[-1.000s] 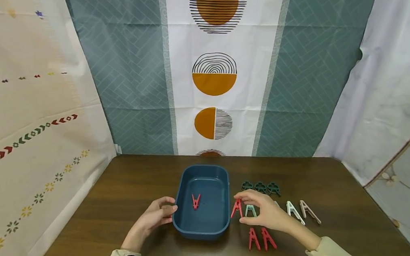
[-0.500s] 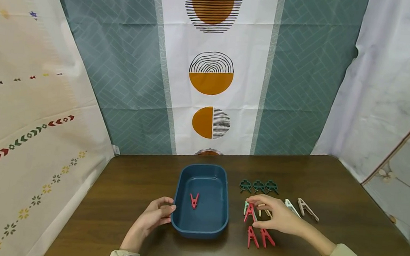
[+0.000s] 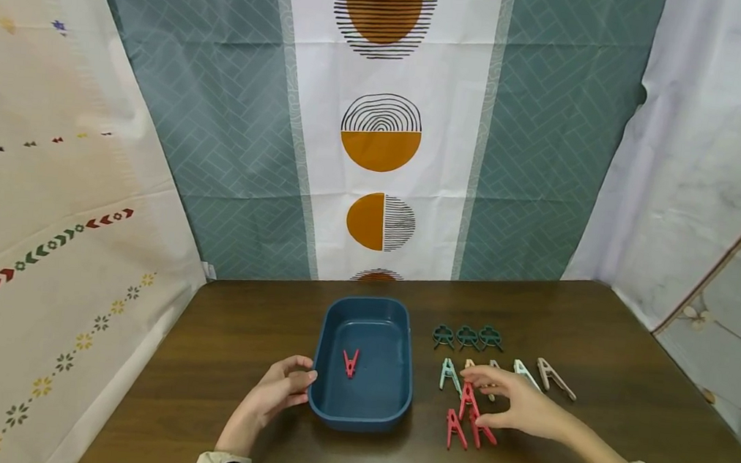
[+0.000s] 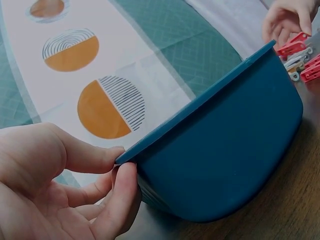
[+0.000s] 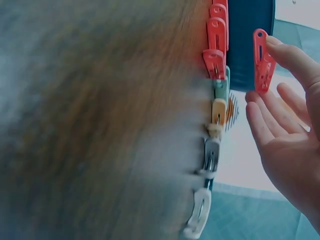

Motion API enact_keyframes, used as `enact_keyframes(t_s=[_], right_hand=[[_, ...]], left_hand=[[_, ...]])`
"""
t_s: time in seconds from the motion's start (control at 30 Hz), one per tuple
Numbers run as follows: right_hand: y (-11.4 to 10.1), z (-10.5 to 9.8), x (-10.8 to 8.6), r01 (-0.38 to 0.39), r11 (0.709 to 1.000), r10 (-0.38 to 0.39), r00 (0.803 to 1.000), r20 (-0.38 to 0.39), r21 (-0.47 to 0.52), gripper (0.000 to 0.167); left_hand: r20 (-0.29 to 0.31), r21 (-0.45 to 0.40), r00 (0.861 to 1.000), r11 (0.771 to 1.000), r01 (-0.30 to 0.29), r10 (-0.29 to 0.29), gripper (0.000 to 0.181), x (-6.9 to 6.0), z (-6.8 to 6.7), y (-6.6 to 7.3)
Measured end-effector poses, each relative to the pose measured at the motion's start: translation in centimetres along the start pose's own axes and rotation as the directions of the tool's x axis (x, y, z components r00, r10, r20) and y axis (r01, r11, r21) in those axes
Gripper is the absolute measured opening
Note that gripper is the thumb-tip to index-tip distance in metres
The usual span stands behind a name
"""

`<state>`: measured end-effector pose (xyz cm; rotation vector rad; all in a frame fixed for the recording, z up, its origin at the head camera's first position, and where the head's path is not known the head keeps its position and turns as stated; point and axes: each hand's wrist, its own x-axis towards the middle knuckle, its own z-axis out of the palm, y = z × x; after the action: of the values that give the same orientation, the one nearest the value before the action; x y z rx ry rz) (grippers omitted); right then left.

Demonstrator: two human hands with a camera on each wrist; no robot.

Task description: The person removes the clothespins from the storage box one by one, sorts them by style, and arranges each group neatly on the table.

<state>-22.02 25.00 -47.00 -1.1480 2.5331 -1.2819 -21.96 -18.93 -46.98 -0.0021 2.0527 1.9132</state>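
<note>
My left hand pinches the left rim of a blue plastic bin between thumb and fingers. Inside the bin lies a red clothespin. Over the row of clothespins right of the bin, my right hand holds another red clothespin upright between thumb and fingertips. Two more red clothespins, one left and one right, lie on the table just below that hand. Near its fingers are a mint clothespin and a yellow-orange clothespin, the latter partly hidden in the head view.
A white clothespin and a beige clothespin lie farther right on the dark wooden table. Behind the row stand three dark green clips. Patterned cloth hangs at the table's back edge.
The right hand has moved rightward from beside the bin with the red clothespin, past the mint clothespin. My left hand stays on the bin's rim.
</note>
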Motion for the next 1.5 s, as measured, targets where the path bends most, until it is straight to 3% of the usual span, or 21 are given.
enact_keyframes(t_s=[0.27, 0.77, 1.5], right_hand=[[0.5, -0.7, -1.7, -0.013, 0.998, 0.011, 0.999, 0.032, 0.068, 0.068], [1.0, -1.5, -4.2, -0.058, 0.992, 0.050, 0.996, 0.074, 0.110, 0.069], [1.2, -1.8, -5.4, -0.023, 1.000, 0.020, 0.992, 0.123, 0.020, 0.067]], left_hand=[[0.029, -0.007, 0.999, 1.000, -0.026, 0.026, 0.038, -0.2, -0.1, 0.2], [0.006, -0.019, 1.000, 1.000, 0.011, -0.011, 0.040, -0.2, 0.2, 0.1], [-0.007, -0.016, 1.000, 1.000, 0.011, -0.011, 0.037, -0.1, 0.2, 0.0]])
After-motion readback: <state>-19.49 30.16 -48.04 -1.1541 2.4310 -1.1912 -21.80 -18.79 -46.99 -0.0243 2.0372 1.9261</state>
